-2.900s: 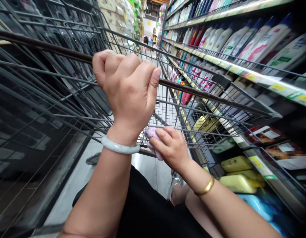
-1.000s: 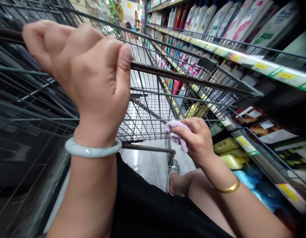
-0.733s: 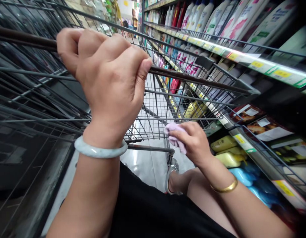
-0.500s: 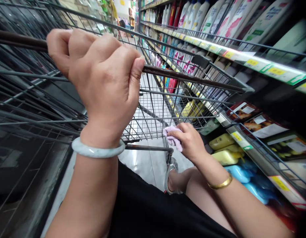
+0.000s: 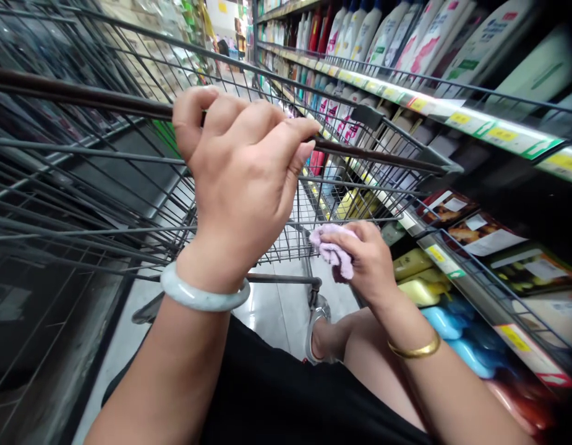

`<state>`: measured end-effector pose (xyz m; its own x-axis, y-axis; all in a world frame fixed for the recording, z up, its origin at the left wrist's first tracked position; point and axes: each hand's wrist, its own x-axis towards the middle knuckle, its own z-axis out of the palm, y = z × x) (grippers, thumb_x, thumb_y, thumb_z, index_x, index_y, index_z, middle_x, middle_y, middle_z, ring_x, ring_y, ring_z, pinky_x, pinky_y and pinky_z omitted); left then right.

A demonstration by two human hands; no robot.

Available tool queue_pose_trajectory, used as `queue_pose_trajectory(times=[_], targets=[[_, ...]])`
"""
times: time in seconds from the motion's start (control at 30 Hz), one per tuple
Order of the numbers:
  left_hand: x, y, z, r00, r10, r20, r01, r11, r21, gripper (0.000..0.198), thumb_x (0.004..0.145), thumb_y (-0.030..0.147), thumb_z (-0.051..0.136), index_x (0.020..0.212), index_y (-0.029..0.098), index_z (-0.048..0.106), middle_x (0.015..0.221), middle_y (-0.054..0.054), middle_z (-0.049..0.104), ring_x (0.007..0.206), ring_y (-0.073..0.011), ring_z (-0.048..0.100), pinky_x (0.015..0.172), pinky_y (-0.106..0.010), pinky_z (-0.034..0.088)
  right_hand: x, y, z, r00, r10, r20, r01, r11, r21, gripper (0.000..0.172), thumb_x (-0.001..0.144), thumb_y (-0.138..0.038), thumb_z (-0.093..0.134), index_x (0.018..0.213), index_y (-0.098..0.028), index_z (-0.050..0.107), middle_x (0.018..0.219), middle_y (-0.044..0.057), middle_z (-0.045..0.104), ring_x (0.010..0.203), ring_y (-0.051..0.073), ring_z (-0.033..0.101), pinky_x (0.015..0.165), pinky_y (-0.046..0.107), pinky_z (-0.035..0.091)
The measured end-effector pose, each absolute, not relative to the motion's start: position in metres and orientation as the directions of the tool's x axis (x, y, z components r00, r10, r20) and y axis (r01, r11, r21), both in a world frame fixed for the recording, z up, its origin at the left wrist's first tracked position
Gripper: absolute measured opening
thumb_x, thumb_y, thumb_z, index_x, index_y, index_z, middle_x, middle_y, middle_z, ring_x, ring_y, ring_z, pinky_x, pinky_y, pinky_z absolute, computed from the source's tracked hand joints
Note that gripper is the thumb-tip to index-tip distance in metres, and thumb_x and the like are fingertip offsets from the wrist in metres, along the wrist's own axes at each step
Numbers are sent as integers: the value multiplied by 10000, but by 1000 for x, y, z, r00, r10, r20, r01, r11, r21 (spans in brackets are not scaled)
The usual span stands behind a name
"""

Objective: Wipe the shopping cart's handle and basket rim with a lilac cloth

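A hand on the cart bar, a hand on a soft purple cloth

The left hand [image 5: 242, 164] is near the middle of the frame, a bit up and to the left. Its fingers are curled over a long, round, dark brown bar [image 5: 81, 96] on a grey wire shopping cart [image 5: 141, 232]. The pointing finger is less bent than the others. The fingertips under the bar are hidden. The left end of the bar is cut off by the edge of the frame.

The right hand [image 5: 371, 259] is right of the middle. Its fingers are closed on a crumpled, fluffy, light purple cloth [image 5: 334, 247]. The cloth sticks out on the left side of the hand, and the rest of it is hidden in the grip. I cannot tell if the cloth touches the cart.

A pale green-white round bracelet [image 5: 204, 295] is on the left wrist, and a shiny gold bangle [image 5: 415, 348] is on the right one. Tall white bottles [image 5: 429, 37] stand on a shelf at the upper right, with labels too blurry to read. The far left and the lower left are dark and smeary, so things there are hard to make out.
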<state>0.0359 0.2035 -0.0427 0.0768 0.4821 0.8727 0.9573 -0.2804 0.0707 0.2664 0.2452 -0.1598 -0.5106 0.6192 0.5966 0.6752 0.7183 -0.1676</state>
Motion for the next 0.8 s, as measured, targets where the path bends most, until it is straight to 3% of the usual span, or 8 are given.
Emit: queue_pose_trajectory(times=[0.07, 0.2, 0.37, 0.53, 0.7, 0.8], targets=[[36, 205, -44, 66, 472, 879, 961, -267, 71, 384, 1016, 458, 372, 1184, 389, 710, 1105, 5, 728, 1126, -307, 575, 1076, -560, 289, 268, 245, -159, -497, 630, 596, 683, 708, -179, 231, 901, -282, 678, 1116, -306, 758, 1010, 62, 622, 931, 211, 547, 772, 335, 448], [35, 206, -45, 57, 435, 899, 961, -269, 69, 357, 1016, 444, 417, 1157, 343, 729, 1067, 8, 724, 1104, -291, 577, 1058, -532, 295, 274, 244, -162, -583, 699, 414, 702, 690, -175, 248, 873, -208, 682, 1075, -319, 771, 925, 48, 615, 868, 196, 566, 699, 305, 441], [38, 204, -45, 65, 453, 889, 966, -251, 57, 352, 1032, 412, 408, 1139, 309, 728, 1059, 20, 712, 1089, -265, 569, 1059, -470, 301, 286, 247, -159, -372, 700, 610, 695, 645, -316, 281, 846, -216, 692, 1109, -277, 766, 1049, 67, 617, 938, 214, 605, 777, 340, 496], [38, 205, -45, 59, 452, 890, 971, -232, 54, 366, 1041, 404, 375, 1134, 324, 720, 1068, 34, 713, 1079, -247, 568, 1077, -461, 284, 291, 252, -162, -518, 761, 390, 727, 632, -268, 342, 804, -143, 685, 1083, -318, 776, 927, 36, 623, 838, 184, 610, 693, 296, 472], [37, 205, -45, 67, 458, 886, 970, -237, 49, 379, 1043, 413, 361, 1143, 326, 716, 1070, 29, 716, 1067, -240, 567, 1069, -469, 283, 291, 248, -160, -369, 730, 576, 736, 608, -299, 344, 789, -207, 717, 1121, -283, 772, 1017, 59, 629, 881, 208, 619, 694, 312, 476], [36, 205, -46, 73, 462, 884, 970, -238, 44, 385, 1049, 409, 351, 1153, 319, 711, 1077, 31, 711, 1078, -237, 564, 1079, -462, 272, 292, 248, -161, -410, 781, 471, 774, 571, -273, 344, 788, -175, 688, 1093, -306, 781, 942, 40, 628, 798, 179, 609, 644, 285, 447]])
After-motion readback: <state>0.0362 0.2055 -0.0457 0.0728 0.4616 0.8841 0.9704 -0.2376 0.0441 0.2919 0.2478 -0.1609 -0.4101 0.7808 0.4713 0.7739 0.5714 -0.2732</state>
